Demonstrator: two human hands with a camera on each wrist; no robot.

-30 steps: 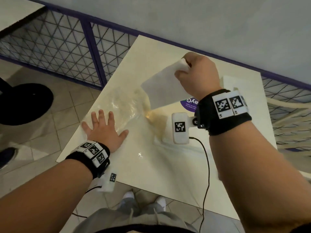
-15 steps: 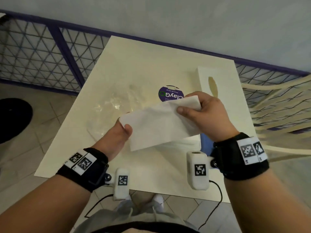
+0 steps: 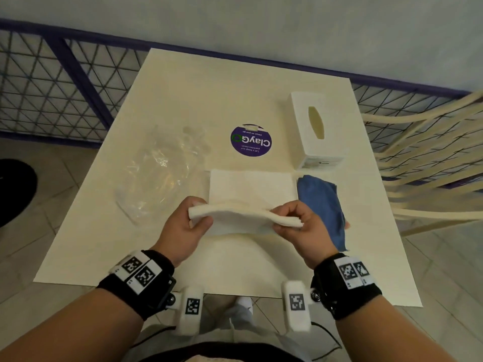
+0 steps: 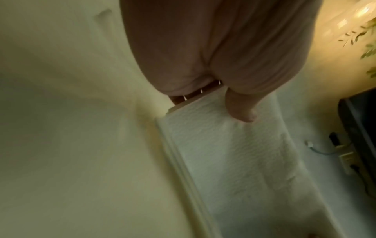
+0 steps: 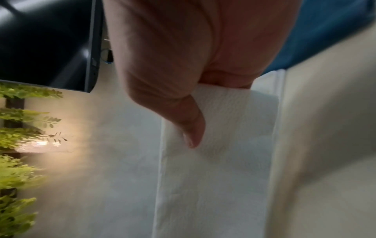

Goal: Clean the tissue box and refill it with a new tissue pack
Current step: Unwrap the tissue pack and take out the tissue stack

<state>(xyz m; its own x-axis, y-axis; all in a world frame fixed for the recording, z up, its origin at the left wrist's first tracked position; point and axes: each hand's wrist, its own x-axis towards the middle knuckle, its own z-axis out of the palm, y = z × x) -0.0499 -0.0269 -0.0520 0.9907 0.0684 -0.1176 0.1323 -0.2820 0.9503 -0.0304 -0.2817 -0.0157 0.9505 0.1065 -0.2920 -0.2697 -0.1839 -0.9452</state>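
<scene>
A: Head view: left hand (image 3: 183, 228) and right hand (image 3: 300, 226) each pinch an end of the tissue stack (image 3: 245, 218) above the desk (image 3: 183, 100).
B: The tissue box (image 3: 313, 131) sits far right. Loose sheets could slip and fan out.

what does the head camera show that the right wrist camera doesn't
Only the head view shows the tissue box, the clear plastic wrapper, the purple sticker, the left hand and the whole table. Only the right wrist view shows green leaves and a dark screen. Both show the right hand pinching the tissue stack, and the blue cloth.
</scene>
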